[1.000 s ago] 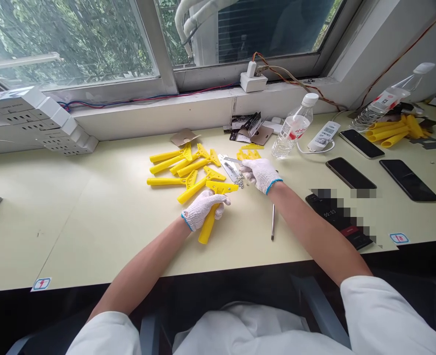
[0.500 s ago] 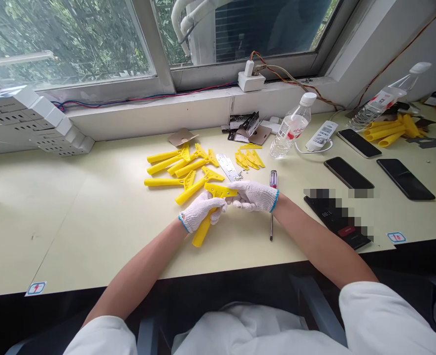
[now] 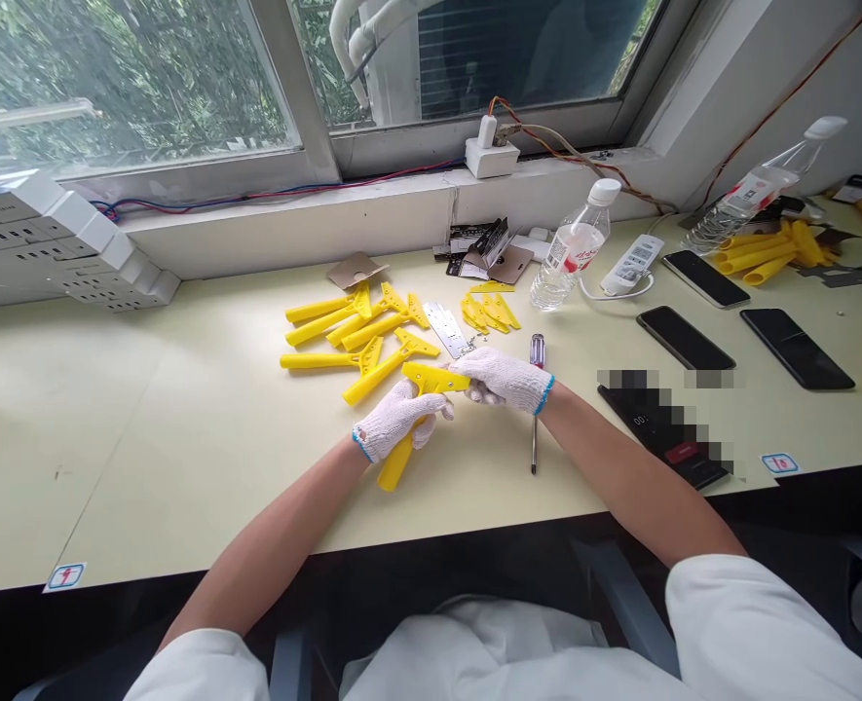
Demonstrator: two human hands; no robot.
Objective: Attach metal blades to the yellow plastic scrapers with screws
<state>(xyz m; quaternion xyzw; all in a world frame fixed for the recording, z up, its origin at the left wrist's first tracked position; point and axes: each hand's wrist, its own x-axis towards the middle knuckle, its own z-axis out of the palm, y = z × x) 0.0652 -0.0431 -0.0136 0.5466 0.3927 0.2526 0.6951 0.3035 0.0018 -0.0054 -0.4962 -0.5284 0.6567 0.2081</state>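
Both of my hands wear white knit gloves with blue cuffs. My left hand (image 3: 399, 421) is wrapped round the handle of a yellow plastic scraper (image 3: 431, 378), whose wide head points up and away from me. At the right end of that head, the fingers of my right hand (image 3: 502, 378) are closed on its tip; anything small between them is hidden. Just behind lie several more yellow scrapers (image 3: 383, 378), handles to the left. A screwdriver (image 3: 535, 428) with a clear handle lies partly under my right wrist.
Beyond my hands are thin metal blades (image 3: 445, 329), small screws (image 3: 480, 341) and yellow head plates (image 3: 490, 312). A water bottle (image 3: 573, 248), a power strip (image 3: 631, 265) and several phones (image 3: 686, 338) stand or lie to the right. White boxes (image 3: 65, 243) are stacked at the left.
My right hand has turned slightly at the end of the scraper head, and its fingers have curled a little. The left hand keeps its hold. The view has shifted slightly.
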